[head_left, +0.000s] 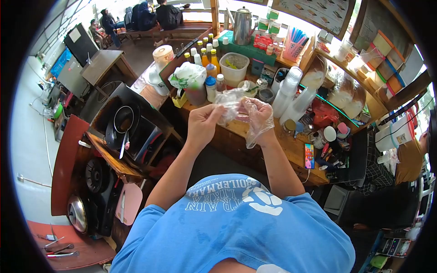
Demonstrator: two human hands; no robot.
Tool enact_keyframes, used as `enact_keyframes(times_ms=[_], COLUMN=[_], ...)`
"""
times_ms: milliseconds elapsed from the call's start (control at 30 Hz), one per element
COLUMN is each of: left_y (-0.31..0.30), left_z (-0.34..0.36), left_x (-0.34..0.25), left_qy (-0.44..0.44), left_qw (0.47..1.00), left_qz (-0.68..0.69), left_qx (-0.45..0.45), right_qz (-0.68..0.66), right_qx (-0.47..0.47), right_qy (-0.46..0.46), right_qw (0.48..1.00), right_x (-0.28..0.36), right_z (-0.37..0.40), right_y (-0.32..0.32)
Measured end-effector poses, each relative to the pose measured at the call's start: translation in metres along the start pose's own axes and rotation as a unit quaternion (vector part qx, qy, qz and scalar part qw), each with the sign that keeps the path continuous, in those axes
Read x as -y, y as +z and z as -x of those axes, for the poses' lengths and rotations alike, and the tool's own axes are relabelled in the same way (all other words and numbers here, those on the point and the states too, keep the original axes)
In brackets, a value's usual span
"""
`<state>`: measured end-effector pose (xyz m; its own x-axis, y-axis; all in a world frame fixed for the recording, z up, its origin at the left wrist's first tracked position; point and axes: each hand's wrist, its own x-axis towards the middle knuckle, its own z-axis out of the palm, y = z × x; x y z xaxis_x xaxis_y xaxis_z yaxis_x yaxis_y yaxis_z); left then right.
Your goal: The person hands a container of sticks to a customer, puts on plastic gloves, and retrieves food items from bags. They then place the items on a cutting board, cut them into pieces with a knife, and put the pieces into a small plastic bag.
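Both of my hands are raised in front of my chest, over the near edge of the wooden counter (291, 160). My left hand (205, 123) is bare and closed, its thumb and fingers pinching a crumpled clear plastic glove (229, 103). A loose clear plastic glove (256, 133) covers my right hand (258, 113) and bunches at the wrist. The right fingers are curled against the other side of the crumpled plastic. Behind my hands stand small jars, a blue-capped bottle (210, 88) and a tub with a spoon (234, 68).
Stacked plastic cups (291, 86), a lit phone (309, 156) and sauce bottles (214, 58) stand on the counter. A metal kettle (243, 26) is at the back. To my left are a frying pan (124, 119) on a stove and a lidded pot (77, 213). People sit on a far bench.
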<state>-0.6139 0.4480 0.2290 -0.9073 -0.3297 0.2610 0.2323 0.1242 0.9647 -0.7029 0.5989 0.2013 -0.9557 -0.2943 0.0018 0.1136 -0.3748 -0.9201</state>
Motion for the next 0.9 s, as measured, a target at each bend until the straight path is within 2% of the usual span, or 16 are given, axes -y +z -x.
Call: enact_keyframes(times_ms=[67, 100, 133, 167, 233, 267, 400, 467, 500, 567, 633, 733, 767, 800, 833, 900], left_y=[-0.002, -0.002, -0.003, -0.003, -0.004, -0.002, 0.006, 0.004, 0.004, 0.004, 0.007, 0.015, 0.02, 0.023, 0.022, 0.019], left_z=[-0.002, -0.003, -0.003, -0.004, -0.004, -0.003, 0.004, 0.006, 0.006, 0.007, 0.008, 0.014, 0.016, 0.016, 0.018, 0.022], left_x=[0.005, 0.008, 0.01, 0.012, 0.013, 0.009, -0.004, 0.003, 0.004, 0.0, -0.003, -0.003, -0.001, 0.0, 0.0, -0.001], left_qy=[-0.006, -0.006, -0.006, -0.006, 0.009, 0.023, 0.068, 0.024, 0.024, 0.019, 0.022, 0.026, 0.081, 0.136, 0.137, 0.06], left_qw=[0.999, 0.999, 0.998, 0.994, 0.992, 0.989, 0.98, 0.997, 0.997, 0.997, 0.997, 1.0, 0.995, 0.986, 0.986, 0.997], left_qz=[-0.004, -0.004, -0.046, -0.088, -0.116, -0.143, -0.181, -0.025, -0.024, -0.053, -0.041, -0.015, -0.055, -0.095, -0.095, -0.048], left_qx=[-0.044, -0.044, -0.052, -0.059, -0.039, -0.019, 0.046, 0.066, 0.071, -0.046, -0.055, -0.004, -0.013, -0.022, -0.022, -0.007], right_qz=[0.004, 0.163, 0.315, 0.314, 0.299, 0.139, 0.117, 0.075, 0.032, 0.017, 0.217, 0.335, 0.335, 0.431, 0.52, 0.482], right_qx=[-0.009, -0.057, -0.102, -0.102, 0.049, 0.08, 0.092, 0.096, 0.106, 0.068, 0.064, 0.038, 0.037, -0.014, -0.065, -0.077], right_qy=[0.012, -0.112, -0.231, -0.231, -0.236, -0.211, -0.103, -0.083, -0.061, -0.016, -0.203, -0.266, -0.266, -0.232, -0.195, -0.178], right_qw=[1.0, 0.979, 0.915, 0.915, 0.923, 0.964, 0.984, 0.989, 0.992, 0.997, 0.953, 0.903, 0.903, 0.872, 0.829, 0.854], right_x=[-0.002, -0.005, -0.007, -0.005, 0.002, -0.012, -0.007, -0.005, -0.004, -0.003, -0.005, 0.009, 0.009, 0.009, 0.01, 0.017], right_z=[0.0, 0.0, 0.001, 0.005, 0.017, 0.018, 0.015, 0.01, 0.009, 0.012, 0.014, 0.031, 0.031, 0.03, 0.028, 0.027], right_y=[-0.002, -0.002, 0.0, 0.003, 0.012, 0.021, 0.012, 0.002, -0.001, -0.004, -0.004, 0.007, 0.005, 0.002, -0.001, -0.015])
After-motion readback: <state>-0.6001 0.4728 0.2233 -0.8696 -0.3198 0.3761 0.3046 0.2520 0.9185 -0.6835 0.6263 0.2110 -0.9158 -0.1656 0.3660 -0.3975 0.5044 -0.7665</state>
